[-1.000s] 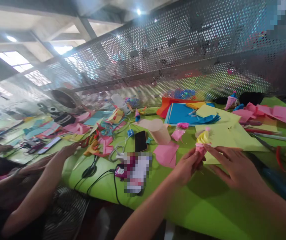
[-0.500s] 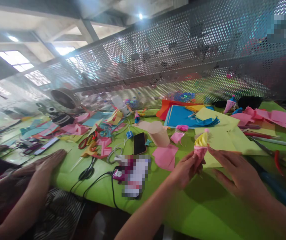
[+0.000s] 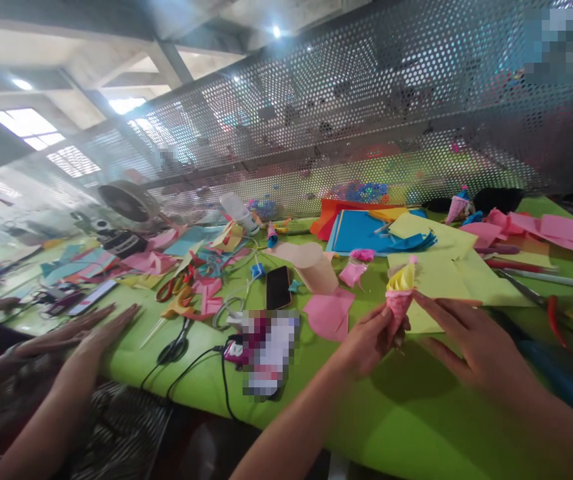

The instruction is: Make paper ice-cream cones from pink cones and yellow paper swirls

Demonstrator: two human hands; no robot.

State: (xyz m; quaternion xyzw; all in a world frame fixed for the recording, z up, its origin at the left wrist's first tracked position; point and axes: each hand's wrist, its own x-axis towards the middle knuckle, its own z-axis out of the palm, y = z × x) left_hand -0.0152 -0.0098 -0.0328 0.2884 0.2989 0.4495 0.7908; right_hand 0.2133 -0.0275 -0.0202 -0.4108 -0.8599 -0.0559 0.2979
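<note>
My left hand [image 3: 369, 340] is closed around a paper ice-cream cone [image 3: 399, 300], which has a pink cone, a yellow swirl and a small pink tip. It stands nearly upright above the green tabletop. On its right side, my right hand [image 3: 466, 333] has its fingers stretched out, with the index fingertip at the cone's pink rim. Whether that fingertip presses on it I cannot tell. Behind the cone lie sheets of yellow paper [image 3: 446, 283]. A pink paper piece [image 3: 330, 313] lies left of my left hand.
A beige cup [image 3: 316, 268], a black phone [image 3: 279, 288] and a blurred-out phone [image 3: 271, 353] are on the table. Blue paper [image 3: 356, 232] lies behind. Scissors [image 3: 173, 343] and coloured scraps sit left, near another person's hands [image 3: 101, 333]. A perforated metal screen [image 3: 316, 133] borders the back.
The cone has turned slightly, showing more of its pink rim, while my hands stay almost in place. At the left, the other person's hands have moved apart a little.
</note>
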